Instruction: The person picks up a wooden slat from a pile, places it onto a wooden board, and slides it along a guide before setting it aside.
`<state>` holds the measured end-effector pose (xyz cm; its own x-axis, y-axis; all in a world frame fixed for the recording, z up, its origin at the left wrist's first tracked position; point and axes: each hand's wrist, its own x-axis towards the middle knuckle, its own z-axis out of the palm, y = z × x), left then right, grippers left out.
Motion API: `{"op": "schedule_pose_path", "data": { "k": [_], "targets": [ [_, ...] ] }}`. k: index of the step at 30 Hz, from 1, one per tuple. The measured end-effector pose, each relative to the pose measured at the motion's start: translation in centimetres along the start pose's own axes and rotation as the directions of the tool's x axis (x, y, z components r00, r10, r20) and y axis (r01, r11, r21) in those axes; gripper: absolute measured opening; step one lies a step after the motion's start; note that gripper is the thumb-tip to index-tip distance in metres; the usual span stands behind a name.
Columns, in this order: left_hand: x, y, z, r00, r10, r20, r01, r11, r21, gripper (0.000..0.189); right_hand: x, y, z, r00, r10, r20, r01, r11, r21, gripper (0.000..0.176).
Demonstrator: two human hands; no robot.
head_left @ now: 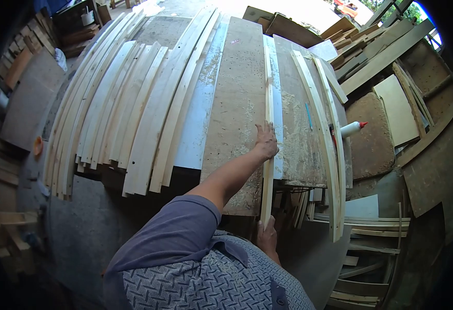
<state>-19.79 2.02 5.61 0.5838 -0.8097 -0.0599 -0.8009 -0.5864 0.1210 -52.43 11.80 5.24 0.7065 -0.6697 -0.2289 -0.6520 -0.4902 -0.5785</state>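
Observation:
A long thin wooden strip (269, 88) lies lengthwise on the rough workbench top (236, 103), its near end hanging past the front edge. My left hand (265, 142) reaches forward and clasps the strip about halfway along, fingers laid over it. My right hand (266, 235) is close to my body and holds the strip's near end from below. My blue sleeve and patterned shirt fill the bottom of the view.
A wide stack of pale curved slats (123, 113) covers the bench's left half. Two curved strips (328, 150) lie at the right edge, beside a white glue bottle (353, 128) and a blue pencil (308, 114). Boards and offcuts (397, 108) pile up on the right.

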Motion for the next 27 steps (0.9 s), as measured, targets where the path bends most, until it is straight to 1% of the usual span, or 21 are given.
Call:
{"op": "schedule_pose_path", "data": {
  "k": [1,3,5,7,10,12,16,19,22,24,27],
  "targets": [
    [0.0,0.0,0.0,1.0,0.001,0.0,-0.001,1.0,0.004,0.081,0.1,-0.1,0.1,1.0,-0.001,0.001,0.001,1.0,-0.009,0.037],
    [0.1,0.1,0.3,1.0,0.01,-0.016,-0.009,0.999,0.033,0.07,0.1,0.3,0.4,1.0,-0.001,0.004,0.001,1.0,-0.007,0.038],
    [0.2,0.2,0.4,1.0,0.016,-0.007,-0.016,0.998,0.057,0.069,0.3,0.2,0.5,1.0,-0.002,0.005,0.002,1.0,-0.004,0.038],
    [0.3,0.3,0.5,1.0,0.024,0.004,-0.024,0.996,0.081,0.067,0.2,-0.4,0.3,0.999,0.036,0.027,-0.035,0.999,-0.02,0.04],
    [0.3,0.4,0.3,0.998,0.04,0.041,-0.044,0.992,0.119,0.066,0.3,0.8,1.0,0.999,0.046,0.025,-0.045,0.998,-0.038,0.04],
    [0.3,0.3,0.4,0.999,0.021,0.048,-0.023,0.998,0.058,0.081,0.5,0.4,1.1,0.997,0.071,0.039,-0.068,0.996,-0.052,0.04],
    [0.1,0.1,1.0,0.999,0.03,0.034,-0.032,0.998,0.058,0.084,0.5,0.6,1.5,0.992,0.11,0.061,-0.102,0.988,-0.117,0.042],
    [0.0,0.0,1.4,0.998,0.036,0.045,-0.04,0.996,0.085,0.085,0.7,1.7,2.4,0.994,0.094,0.061,-0.088,0.991,-0.096,0.044],
    [-0.1,-0.3,1.4,0.998,0.051,0.044,-0.054,0.996,0.074,0.085,1.0,1.7,2.7,0.992,0.101,0.072,-0.091,0.986,-0.137,0.044],
    [0.1,-0.6,1.5,0.999,0.047,0.016,-0.048,0.998,0.035,0.085,1.3,1.2,2.4,0.991,0.11,0.073,-0.101,0.988,-0.119,0.045],
    [0.2,-0.5,1.1,0.997,0.047,0.054,-0.052,0.994,0.092,0.085,1.4,0.5,1.9,0.985,0.147,0.087,-0.136,0.984,-0.118,0.046]
  ]
}}
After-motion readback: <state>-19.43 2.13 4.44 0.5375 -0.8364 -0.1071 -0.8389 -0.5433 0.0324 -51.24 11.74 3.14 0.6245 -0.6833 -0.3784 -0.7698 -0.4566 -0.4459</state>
